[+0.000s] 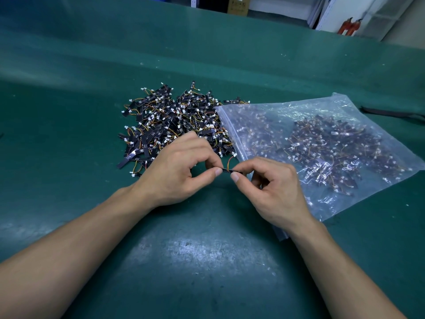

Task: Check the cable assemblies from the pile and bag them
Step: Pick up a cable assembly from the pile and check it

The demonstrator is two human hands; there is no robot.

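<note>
Both hands meet over the dark green mat-covered counter [207,249], sharing one small cable assembly [228,169], a short black strip with thin orange and yellow wires. The left hand [177,171] pinches one end of the strip between thumb and forefinger, and the right hand [273,187] pinches the other end the same way, with its remaining fingers curled in. The wires curve up from the middle of the strip to a white plug. Just behind the left hand lies the loose pile of similar black-strip cable assemblies [174,120]. To the right, the clear zip-top plastic bag [322,143] lies flat, many assemblies inside, its near-left edge touching the pile and passing under the right hand
</note>
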